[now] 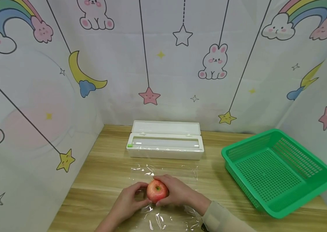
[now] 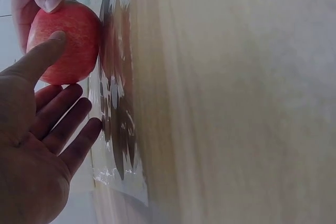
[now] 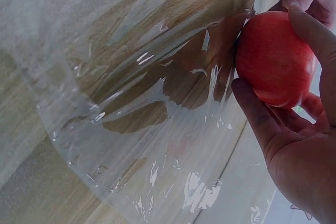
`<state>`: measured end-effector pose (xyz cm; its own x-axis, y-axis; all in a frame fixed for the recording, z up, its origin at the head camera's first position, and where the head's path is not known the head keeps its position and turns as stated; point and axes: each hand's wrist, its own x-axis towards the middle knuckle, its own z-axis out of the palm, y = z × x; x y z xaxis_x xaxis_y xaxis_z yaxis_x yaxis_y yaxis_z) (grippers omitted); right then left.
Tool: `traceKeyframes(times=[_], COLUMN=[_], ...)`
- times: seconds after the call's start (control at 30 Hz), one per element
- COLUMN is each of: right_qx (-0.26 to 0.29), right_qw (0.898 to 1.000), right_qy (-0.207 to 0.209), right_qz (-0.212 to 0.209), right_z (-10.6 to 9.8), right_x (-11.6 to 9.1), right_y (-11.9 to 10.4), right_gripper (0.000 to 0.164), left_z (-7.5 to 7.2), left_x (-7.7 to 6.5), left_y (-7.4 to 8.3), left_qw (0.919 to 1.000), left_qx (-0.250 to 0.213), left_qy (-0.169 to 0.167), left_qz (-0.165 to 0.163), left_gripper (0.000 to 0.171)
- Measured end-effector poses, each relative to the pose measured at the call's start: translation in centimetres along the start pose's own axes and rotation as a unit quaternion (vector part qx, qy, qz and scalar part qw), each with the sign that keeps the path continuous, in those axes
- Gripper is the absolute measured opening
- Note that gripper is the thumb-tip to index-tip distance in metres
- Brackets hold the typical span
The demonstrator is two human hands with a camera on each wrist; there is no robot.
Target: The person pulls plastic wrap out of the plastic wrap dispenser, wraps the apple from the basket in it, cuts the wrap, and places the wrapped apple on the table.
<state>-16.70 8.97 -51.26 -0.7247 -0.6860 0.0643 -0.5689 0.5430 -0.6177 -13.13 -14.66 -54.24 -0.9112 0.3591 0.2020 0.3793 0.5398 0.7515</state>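
Observation:
A red apple stands stem up on a sheet of clear plastic wrap spread over the table. From its right side my right hand grips it, thumb at the near side and fingers at the far side. My left hand holds the apple's left side between thumb and fingers. In the left wrist view, the left thumb lies across the apple and fingertips touch it from the other side. The right wrist view shows the wrinkled, shiny wrap beside the apple.
A white wrap dispenser box with its lid raised stands at the back, a roll inside and a green slider at its left. To the right sits a green plastic basket. Printed fabric walls surround the wooden table.

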Motion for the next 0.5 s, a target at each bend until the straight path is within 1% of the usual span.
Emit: traceKeyframes(times=[0.2,0.5], right_qx=[0.003,0.006], right_qw=[1.000,1.000], right_qy=[0.000,0.000], right_qz=[0.009,0.007], right_z=[0.01,-0.06], right_x=[-0.02,-0.13], right_y=[0.11,0.21], right_gripper=[0.087,0.086], left_z=[0.06,0.09], left_x=[0.11,0.22], left_y=[-0.02,0.17], left_qw=[0.9999,0.9995], left_qx=[0.012,0.026], left_qy=[-0.004,0.009], left_qz=[-0.003,0.014], left_gripper=[0.049,0.048])
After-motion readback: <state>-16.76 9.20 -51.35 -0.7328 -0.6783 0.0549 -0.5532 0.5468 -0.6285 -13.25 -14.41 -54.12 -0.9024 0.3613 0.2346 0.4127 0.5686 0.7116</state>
